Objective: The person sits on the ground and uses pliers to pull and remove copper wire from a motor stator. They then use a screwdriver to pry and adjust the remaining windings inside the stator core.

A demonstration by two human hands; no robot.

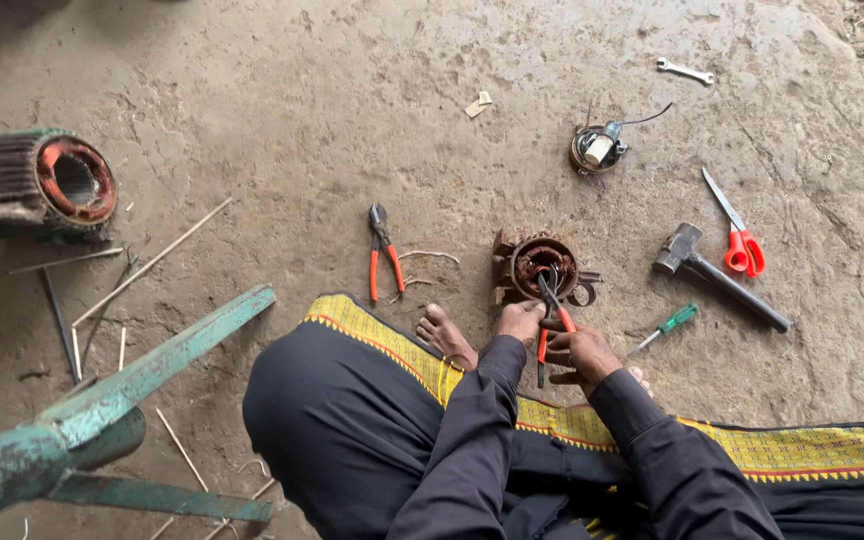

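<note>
Head view, looking down at a person seated on a bare floor point(352, 80). Centre frame: a small stator point(542, 266) stands with its bore facing up, so the copper windings inside are open to a tool from above. The left hand point(520, 321) rests against the stator's near rim, fingers curled on the casing, apparently to steady it. The right hand point(584, 352) is wrapped round the orange handles of pliers point(552, 312), its grip pressed together on them; the pliers' nose reaches into the bore, though whether it pinches wire cannot be told. A bare foot point(444, 335) lies just left of the hands. Spare tools lie within reach: second pliers point(382, 250) left of the stator; hammer point(717, 275), scissors point(737, 235) and screwdriver point(664, 328) to the right; spanner point(685, 70) at upper right. A larger stator point(37, 185) lies on its side at upper left.
</note>
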